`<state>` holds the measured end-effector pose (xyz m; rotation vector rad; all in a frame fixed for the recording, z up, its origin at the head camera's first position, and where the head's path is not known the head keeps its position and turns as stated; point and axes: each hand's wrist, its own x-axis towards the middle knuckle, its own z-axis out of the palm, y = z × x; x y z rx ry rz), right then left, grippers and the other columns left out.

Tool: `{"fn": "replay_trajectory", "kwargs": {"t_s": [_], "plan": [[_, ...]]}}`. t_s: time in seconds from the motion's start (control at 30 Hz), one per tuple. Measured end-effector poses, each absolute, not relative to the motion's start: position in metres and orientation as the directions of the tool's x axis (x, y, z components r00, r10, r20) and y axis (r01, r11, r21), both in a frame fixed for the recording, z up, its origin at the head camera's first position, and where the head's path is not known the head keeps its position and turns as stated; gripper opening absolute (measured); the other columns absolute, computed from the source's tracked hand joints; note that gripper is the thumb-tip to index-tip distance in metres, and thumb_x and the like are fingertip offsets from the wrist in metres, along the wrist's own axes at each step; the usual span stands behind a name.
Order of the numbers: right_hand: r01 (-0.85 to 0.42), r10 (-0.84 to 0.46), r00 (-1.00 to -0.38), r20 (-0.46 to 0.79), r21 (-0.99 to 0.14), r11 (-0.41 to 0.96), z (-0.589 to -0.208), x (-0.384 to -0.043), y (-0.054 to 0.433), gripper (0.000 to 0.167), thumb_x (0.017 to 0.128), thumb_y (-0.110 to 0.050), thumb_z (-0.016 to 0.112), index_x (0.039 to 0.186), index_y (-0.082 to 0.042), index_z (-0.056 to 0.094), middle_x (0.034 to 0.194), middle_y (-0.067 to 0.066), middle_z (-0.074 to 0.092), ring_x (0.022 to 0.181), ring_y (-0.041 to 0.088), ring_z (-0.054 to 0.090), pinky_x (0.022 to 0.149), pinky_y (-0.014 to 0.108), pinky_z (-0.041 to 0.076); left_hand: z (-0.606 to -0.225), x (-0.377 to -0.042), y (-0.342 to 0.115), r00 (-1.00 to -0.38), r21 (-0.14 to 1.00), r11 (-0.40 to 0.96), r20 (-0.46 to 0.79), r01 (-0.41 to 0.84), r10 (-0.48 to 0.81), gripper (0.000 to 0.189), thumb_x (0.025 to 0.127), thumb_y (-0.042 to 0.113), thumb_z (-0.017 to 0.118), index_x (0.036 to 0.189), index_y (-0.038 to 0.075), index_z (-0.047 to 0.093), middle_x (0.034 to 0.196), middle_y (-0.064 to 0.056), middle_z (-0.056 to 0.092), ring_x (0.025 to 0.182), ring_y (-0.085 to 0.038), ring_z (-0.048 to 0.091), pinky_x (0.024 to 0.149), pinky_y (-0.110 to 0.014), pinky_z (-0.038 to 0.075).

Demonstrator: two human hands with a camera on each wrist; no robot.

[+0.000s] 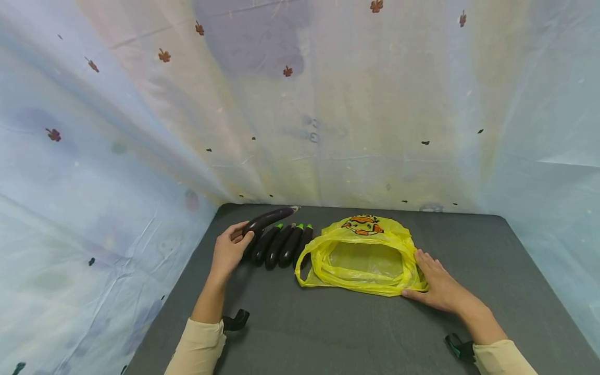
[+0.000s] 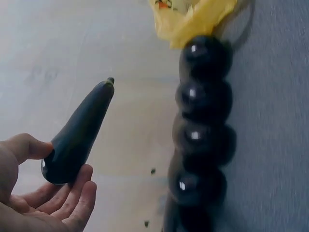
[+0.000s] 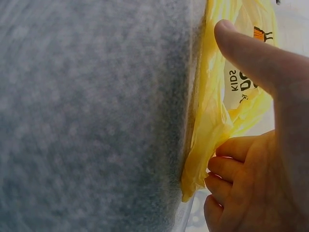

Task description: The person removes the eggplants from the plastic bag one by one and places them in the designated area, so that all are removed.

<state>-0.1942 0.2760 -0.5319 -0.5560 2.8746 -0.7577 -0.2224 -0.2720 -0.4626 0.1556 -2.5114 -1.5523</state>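
Observation:
My left hand point(image 1: 228, 251) grips a dark purple eggplant point(image 1: 269, 220) by its rounded end, thumb on one side and fingers on the other. In the left wrist view that eggplant point(image 2: 79, 133) is raised, its stem end pointing away from the hand. Several more eggplants point(image 1: 277, 247) lie side by side on the table, just right of the left hand. A yellow plastic bag point(image 1: 323, 278) lies with its mouth gaping toward me, its far side bearing a printed cartoon. At the bag's right edge rests my right hand point(image 1: 440, 286), fingers spread and thumb along the near rim.
The grey table point(image 1: 328, 333) runs back to a patterned curtain point(image 1: 356, 104), which also hangs along the left and right sides. One bag handle point(image 1: 302, 268) reaches over toward the rightmost eggplant. A dark strap point(image 1: 236, 320) is on the left wrist.

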Motion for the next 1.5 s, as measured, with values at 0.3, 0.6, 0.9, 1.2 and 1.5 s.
{"fn": "replay_trajectory", "kwargs": {"t_s": [0.3,0.6,0.9,1.2,1.5], "plan": [[-0.308,-0.374,-0.927,-0.027,-0.512,0.801,-0.531,-0.193,0.275,0.123,0.090,-0.060,0.082,0.167,0.011,0.017,0.172,0.036,0.017,0.157,0.057,0.017,0.127,0.068,0.013,-0.473,-0.227,-0.307,-0.956,0.896,0.444,0.100,-0.035,-0.277,0.055,0.108,0.035,0.068,0.155,0.009,0.057,0.153,-0.023,0.056,0.143,-0.041,0.053,0.117,-0.054,0.046],[-0.296,-0.368,-0.929,-0.041,-0.516,0.804,-0.532,-0.194,0.274,0.124,0.089,-0.061,0.081,0.167,0.010,0.016,0.172,0.035,0.016,0.158,0.056,0.016,0.128,0.068,0.012,-0.480,-0.226,-0.331,-0.949,0.919,0.384,0.037,-0.091,-0.312,0.061,0.109,0.040,0.065,0.160,0.010,0.051,0.158,-0.024,0.050,0.149,-0.041,0.046,0.119,-0.055,0.043],[-0.291,-0.365,-0.930,-0.043,-0.521,0.802,-0.532,-0.193,0.274,0.124,0.089,-0.060,0.082,0.168,0.009,0.016,0.173,0.035,0.016,0.158,0.056,0.015,0.127,0.069,0.012,-0.491,-0.228,-0.349,-0.931,0.928,0.347,-0.003,-0.139,-0.366,0.061,0.110,0.038,0.064,0.160,0.006,0.050,0.158,-0.027,0.050,0.148,-0.043,0.046,0.119,-0.056,0.043],[-0.293,-0.366,-0.930,-0.041,-0.519,0.803,-0.532,-0.193,0.275,0.124,0.089,-0.060,0.082,0.167,0.010,0.016,0.172,0.035,0.016,0.158,0.057,0.016,0.127,0.070,0.012,-0.504,-0.229,-0.362,-0.909,0.931,0.323,-0.022,-0.170,-0.415,0.055,0.111,0.026,0.063,0.159,0.003,0.050,0.162,-0.030,0.044,0.151,-0.045,0.042,0.117,-0.057,0.044],[-0.281,-0.359,-0.932,-0.053,-0.517,0.808,-0.532,-0.195,0.276,0.125,0.089,-0.060,0.082,0.168,0.010,0.015,0.172,0.036,0.015,0.158,0.057,0.015,0.127,0.070,0.012,-0.517,-0.235,-0.368,-0.903,0.929,0.298,-0.077,-0.219,-0.423,0.055,0.111,0.022,0.061,0.159,-0.002,0.047,0.160,-0.035,0.042,0.148,-0.050,0.044,0.116,-0.059,0.045]]}}
